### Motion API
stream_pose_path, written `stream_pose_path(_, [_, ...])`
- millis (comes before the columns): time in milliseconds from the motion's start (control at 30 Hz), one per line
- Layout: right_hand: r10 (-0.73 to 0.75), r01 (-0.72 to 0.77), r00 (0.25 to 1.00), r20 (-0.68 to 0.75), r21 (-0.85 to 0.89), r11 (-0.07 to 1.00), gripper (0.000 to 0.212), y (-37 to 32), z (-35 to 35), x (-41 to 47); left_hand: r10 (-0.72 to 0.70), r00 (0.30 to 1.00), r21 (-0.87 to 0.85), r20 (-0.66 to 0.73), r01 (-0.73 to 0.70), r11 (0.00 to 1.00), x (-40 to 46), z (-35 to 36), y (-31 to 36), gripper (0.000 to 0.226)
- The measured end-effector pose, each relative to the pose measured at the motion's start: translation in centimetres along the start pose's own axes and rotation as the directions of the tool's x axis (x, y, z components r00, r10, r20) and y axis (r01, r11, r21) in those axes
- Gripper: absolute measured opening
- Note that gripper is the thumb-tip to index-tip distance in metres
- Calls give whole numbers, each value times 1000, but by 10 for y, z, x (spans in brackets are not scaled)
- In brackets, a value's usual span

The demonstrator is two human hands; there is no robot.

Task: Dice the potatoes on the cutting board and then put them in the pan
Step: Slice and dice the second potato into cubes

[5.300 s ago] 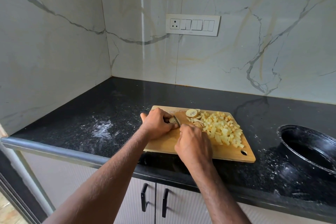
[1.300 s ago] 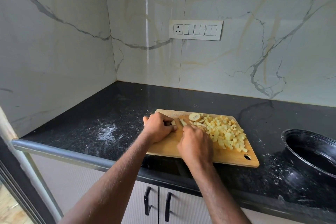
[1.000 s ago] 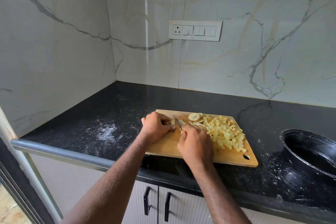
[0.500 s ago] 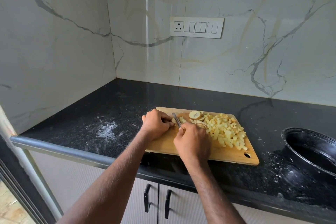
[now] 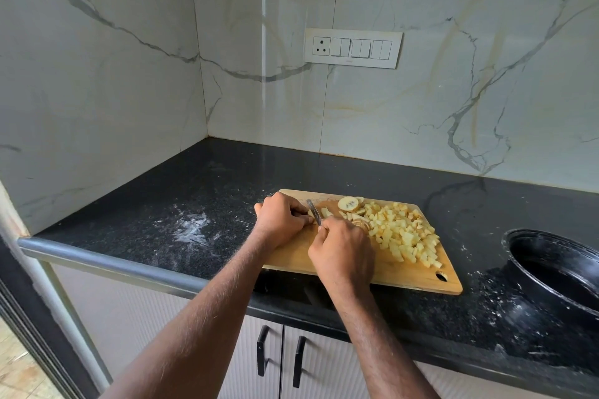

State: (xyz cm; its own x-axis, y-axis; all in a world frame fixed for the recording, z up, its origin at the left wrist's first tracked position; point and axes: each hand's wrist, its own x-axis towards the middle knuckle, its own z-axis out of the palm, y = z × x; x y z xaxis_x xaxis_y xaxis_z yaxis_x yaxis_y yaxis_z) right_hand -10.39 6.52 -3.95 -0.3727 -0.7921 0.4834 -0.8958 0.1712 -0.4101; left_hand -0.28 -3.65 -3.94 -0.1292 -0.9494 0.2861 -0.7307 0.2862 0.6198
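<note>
Dicing is under way: left hand (image 5: 281, 216) pinches a potato piece (image 5: 311, 214), right hand (image 5: 342, 253) grips the knife (image 5: 313, 211); next, probably another cut beside those fingertips

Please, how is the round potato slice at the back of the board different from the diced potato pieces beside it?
The round potato slice is one broad flat disc; the diced potato pieces are many small blocks. The slice shows a dark spot on its face; the pieces look plain pale yellow. The slice lies near the cutting board's far edge; the pieces spread toward its right end. Both rest on the board.
</note>
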Motion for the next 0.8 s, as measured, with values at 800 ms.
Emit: stream_pose_path(800, [-65,68,984,168,-12,998,21,-5,-1,14,-33,996,-32,86,36,999,11,0,1,9])
